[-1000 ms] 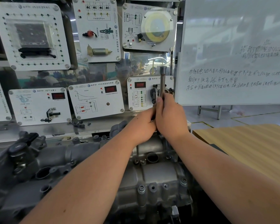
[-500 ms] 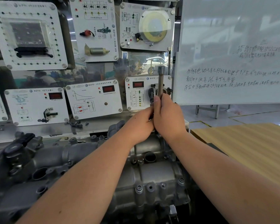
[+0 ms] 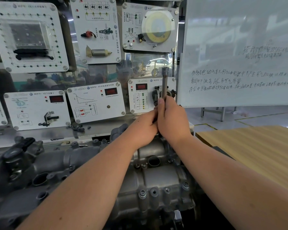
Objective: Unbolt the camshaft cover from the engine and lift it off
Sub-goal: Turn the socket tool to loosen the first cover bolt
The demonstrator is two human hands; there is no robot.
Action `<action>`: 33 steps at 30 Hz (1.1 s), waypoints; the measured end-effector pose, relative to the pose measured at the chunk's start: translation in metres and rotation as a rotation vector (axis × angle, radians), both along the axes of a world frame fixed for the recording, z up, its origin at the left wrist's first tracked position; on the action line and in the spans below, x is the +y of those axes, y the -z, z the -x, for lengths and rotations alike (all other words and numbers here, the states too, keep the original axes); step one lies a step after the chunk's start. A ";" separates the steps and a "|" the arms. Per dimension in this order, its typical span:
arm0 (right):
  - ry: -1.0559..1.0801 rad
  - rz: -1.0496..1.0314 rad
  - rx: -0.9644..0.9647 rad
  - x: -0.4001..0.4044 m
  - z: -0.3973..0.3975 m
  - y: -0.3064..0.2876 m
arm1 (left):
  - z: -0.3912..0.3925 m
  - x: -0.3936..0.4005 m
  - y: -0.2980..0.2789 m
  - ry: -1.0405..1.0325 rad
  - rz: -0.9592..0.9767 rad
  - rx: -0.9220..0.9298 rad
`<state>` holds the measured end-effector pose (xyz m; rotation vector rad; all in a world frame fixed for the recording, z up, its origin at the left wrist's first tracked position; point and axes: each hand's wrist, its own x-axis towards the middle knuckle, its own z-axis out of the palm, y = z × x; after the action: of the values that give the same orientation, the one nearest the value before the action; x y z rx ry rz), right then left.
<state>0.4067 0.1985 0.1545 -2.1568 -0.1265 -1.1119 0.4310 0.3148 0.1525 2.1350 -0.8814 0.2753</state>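
The grey cast camshaft cover (image 3: 158, 181) lies on the engine in the lower middle, with several bolts along its near edge. A long steel wrench bar (image 3: 165, 83) stands upright over the cover's far end. My right hand (image 3: 171, 120) grips the bar's lower part, thumb up along it. Pressed against it from the left, my left hand (image 3: 145, 128) curls round the same tool lower down. The tool's bottom end and the bolt under it are hidden by both hands.
A dark intake part (image 3: 18, 163) sits at the left of the engine. Behind stands a panel of white training boards (image 3: 95, 103). A whiteboard (image 3: 239, 52) is at the back right, and a wooden tabletop (image 3: 256, 150) lies to the right.
Both hands stay clasped on the upright bar over the same spot. The view has shifted slightly; no clear turn of the tool shows.
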 end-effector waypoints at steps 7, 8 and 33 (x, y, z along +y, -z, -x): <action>-0.042 -0.042 -0.001 0.000 0.002 -0.001 | -0.002 -0.002 0.000 -0.047 -0.001 -0.046; -0.035 -0.025 -0.015 -0.001 0.002 -0.001 | -0.001 -0.001 0.000 -0.044 0.007 -0.046; -0.016 0.001 -0.032 -0.004 -0.007 0.004 | 0.000 -0.001 0.002 -0.004 0.015 -0.016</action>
<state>0.4141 0.1947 0.1507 -2.1358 -0.1590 -1.1381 0.4314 0.3136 0.1501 2.1230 -0.8822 0.3008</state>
